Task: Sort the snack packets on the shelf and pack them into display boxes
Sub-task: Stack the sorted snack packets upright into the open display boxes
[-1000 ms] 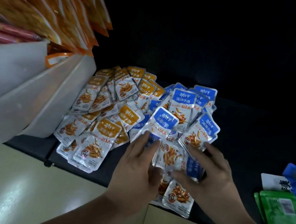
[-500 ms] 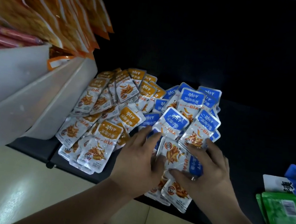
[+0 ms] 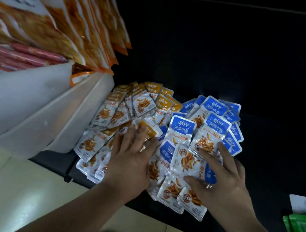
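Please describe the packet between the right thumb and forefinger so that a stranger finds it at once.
On the dark shelf, find the heap of small snack packets; take its blue-topped right half. There the right hand rests on one packet, framed by thumb and forefinger. Unlike its neighbours, it lies sideways, blue band pointing right.

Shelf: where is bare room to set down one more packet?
Bare shelf lies between the blue packets and the green bags. Behind the packets it is too dark to judge. The middle is crowded: orange packets and blue ones overlap.
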Motion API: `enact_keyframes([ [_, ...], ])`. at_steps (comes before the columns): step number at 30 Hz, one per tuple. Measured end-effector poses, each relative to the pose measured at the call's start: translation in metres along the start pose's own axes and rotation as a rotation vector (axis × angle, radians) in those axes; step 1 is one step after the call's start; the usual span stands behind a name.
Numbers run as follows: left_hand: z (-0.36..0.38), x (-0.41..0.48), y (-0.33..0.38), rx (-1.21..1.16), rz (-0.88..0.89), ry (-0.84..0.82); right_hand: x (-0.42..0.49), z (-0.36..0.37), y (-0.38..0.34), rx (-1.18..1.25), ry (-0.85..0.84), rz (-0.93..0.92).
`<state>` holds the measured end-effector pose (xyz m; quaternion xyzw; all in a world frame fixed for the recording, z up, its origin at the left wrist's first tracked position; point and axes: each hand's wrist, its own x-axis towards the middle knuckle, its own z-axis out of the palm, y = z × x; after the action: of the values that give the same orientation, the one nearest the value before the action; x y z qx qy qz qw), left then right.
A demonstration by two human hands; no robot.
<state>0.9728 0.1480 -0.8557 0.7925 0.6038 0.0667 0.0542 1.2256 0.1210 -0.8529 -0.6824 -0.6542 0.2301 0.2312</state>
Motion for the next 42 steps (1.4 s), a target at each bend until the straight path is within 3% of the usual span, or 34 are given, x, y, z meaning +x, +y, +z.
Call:
enact_keyframes([
  [3,0.008,-0.003,-0.015,-0.001,-0.005,-0.053,0.000,0.001,-0.005,-0.039,0.016,0.000],
  [9,0.012,-0.002,-0.022,-0.009,0.002,0.011,0.005,0.005,-0.014,-0.072,0.004,0.027],
  [14,-0.003,-0.002,-0.001,-0.048,0.019,0.133,0.001,0.001,-0.008,-0.051,0.059,-0.017],
  [18,0.003,-0.013,0.015,-0.053,0.102,0.088,-0.009,-0.004,-0.001,-0.068,0.115,-0.086],
  [25,0.006,-0.017,0.034,-0.186,0.073,0.110,-0.004,0.000,0.015,-0.082,0.140,-0.170],
  [31,-0.009,0.010,0.039,-0.370,0.075,0.148,0.003,-0.008,0.020,0.088,0.187,-0.005],
  [35,-0.008,0.031,0.065,-0.254,0.212,0.066,-0.001,-0.015,0.023,0.091,0.195,0.064],
  [38,-0.008,0.029,0.076,-0.184,0.196,0.091,0.002,-0.021,0.022,0.157,0.157,0.248],
  [42,-0.020,0.021,0.075,-0.437,0.073,0.137,0.005,-0.026,0.022,0.172,0.123,0.291],
])
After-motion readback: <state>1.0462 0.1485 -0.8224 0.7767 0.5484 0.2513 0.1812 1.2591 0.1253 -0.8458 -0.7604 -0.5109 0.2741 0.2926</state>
